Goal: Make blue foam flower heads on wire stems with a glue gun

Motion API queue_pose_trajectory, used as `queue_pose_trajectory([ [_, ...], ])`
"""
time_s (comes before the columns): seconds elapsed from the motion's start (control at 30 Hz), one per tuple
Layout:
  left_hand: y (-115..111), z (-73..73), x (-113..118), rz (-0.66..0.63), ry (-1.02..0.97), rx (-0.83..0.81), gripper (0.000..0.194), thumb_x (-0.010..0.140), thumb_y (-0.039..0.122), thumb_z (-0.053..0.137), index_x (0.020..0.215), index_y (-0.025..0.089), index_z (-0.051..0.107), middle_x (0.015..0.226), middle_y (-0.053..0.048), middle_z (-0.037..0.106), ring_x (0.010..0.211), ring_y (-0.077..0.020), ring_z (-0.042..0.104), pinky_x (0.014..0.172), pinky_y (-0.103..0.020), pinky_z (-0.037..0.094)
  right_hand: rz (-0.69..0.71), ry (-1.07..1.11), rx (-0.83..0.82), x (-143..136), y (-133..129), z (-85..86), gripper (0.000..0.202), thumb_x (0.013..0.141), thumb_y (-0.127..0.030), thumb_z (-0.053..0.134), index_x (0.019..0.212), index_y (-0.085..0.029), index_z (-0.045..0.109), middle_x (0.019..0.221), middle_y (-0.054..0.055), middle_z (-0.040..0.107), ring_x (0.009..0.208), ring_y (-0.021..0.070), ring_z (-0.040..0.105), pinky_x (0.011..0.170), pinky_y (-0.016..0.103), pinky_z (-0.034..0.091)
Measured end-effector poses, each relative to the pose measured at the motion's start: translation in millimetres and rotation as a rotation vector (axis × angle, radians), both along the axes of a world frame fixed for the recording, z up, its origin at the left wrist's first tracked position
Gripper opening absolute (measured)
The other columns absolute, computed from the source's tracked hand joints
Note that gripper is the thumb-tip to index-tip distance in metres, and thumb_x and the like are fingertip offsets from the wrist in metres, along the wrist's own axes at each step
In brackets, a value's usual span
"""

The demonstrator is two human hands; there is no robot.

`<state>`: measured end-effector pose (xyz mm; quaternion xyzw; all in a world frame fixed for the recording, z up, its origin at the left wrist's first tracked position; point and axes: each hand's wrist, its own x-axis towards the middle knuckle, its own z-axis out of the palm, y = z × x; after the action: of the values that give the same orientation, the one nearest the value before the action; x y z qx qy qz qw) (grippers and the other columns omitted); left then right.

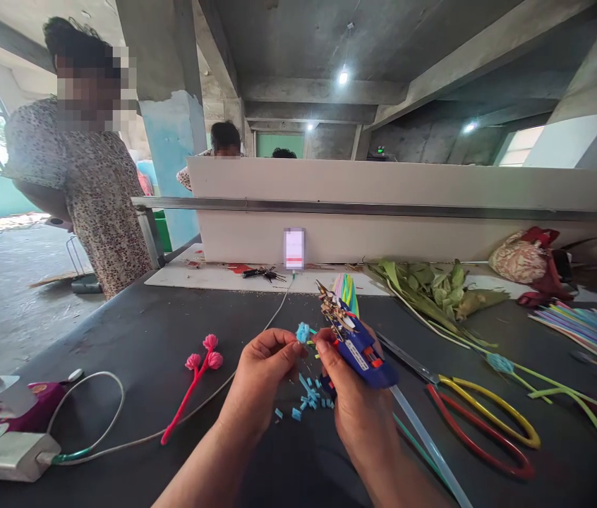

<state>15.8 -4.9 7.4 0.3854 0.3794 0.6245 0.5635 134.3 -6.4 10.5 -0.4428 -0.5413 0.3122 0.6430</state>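
My left hand (267,370) pinches a small light-blue fuzzy flower (303,332) between thumb and fingertips. My right hand (356,398) is wrapped round a dark-blue glue gun (365,356), its grimy nozzle pointing up and away, and a long translucent glue stick (428,448) comes out of its back end. Right thumb and fingertips come close to the blue flower, with a bit of green stem showing between the hands. Beneath them, cut light-blue pieces (309,395) lie scattered on the dark table (214,466). To the left is a pink stem with several pink fuzzy balls (200,367).
Large scissors (481,420) with red and yellow handles lie at the right. Behind are green leaves (441,286), coloured pipe cleaners (584,331), and a phone (294,248) against the white board. A power strip (23,416) with cables sits left. A person (87,169) stands beyond the table.
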Motion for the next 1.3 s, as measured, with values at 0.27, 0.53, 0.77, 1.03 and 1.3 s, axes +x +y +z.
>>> queue_pose_trajectory([
  [0.27, 3, -5.5, 2, 0.061, 0.047, 0.036, 0.021, 0.064, 0.03, 0.073, 0.07, 0.015, 0.059, 0.059, 0.003, 0.058, 0.045, -0.0054, 0.044, 0.047, -0.019, 0.032, -0.023, 0.035, -0.007, -1, 2, -4.1, 0.022, 0.076, -0.034, 0.066, 0.091, -0.025, 0.054, 0.082, -0.001, 0.062, 0.068, 0.0167, 0.056, 0.059, 0.028, 0.042],
  [0.53, 3, -8.2, 1, 0.122, 0.069, 0.069, 0.018, 0.067, 0.029, 0.071, 0.072, 0.015, 0.06, 0.056, 0.004, 0.055, 0.047, -0.0061, 0.044, 0.049, -0.019, 0.034, -0.011, 0.011, -0.006, 0, 3, -6.6, 0.018, 0.077, -0.033, 0.064, 0.09, -0.025, 0.055, 0.081, -0.001, 0.062, 0.067, 0.0156, 0.055, 0.06, 0.028, 0.043],
  [0.77, 0, -4.3, -1, 0.029, -0.153, 0.021, 0.018, 0.067, 0.029, 0.073, 0.071, 0.016, 0.061, 0.055, 0.006, 0.049, 0.046, -0.003, 0.038, 0.046, -0.015, 0.027, 0.079, -0.004, -0.058, -5, -3, -0.8, 0.018, 0.076, -0.032, 0.063, 0.091, -0.022, 0.059, 0.091, 0.003, 0.064, 0.084, 0.0211, 0.059, 0.075, 0.034, 0.045],
  [1.03, -3, -5.2, 3, -0.005, -0.289, 0.065, 0.014, 0.064, 0.022, 0.075, 0.069, 0.017, 0.063, 0.076, 0.002, 0.062, 0.074, -0.0107, 0.059, 0.074, -0.021, 0.044, 0.136, 0.148, -0.15, -17, -5, 2.7, 0.029, 0.067, -0.033, 0.071, 0.091, -0.022, 0.059, 0.084, 0.001, 0.065, 0.078, 0.0204, 0.06, 0.07, 0.033, 0.048],
  [1.3, -6, 0.4, 2, -0.071, -0.243, 0.105, 0.013, 0.068, 0.028, 0.072, 0.074, 0.016, 0.07, 0.071, -0.003, 0.068, 0.07, -0.0131, 0.06, 0.071, -0.024, 0.044, 0.216, 0.221, -0.073, -11, -4, -0.5, 0.033, 0.068, -0.031, 0.073, 0.097, -0.024, 0.06, 0.091, 0.003, 0.069, 0.088, 0.0234, 0.063, 0.073, 0.035, 0.049],
])
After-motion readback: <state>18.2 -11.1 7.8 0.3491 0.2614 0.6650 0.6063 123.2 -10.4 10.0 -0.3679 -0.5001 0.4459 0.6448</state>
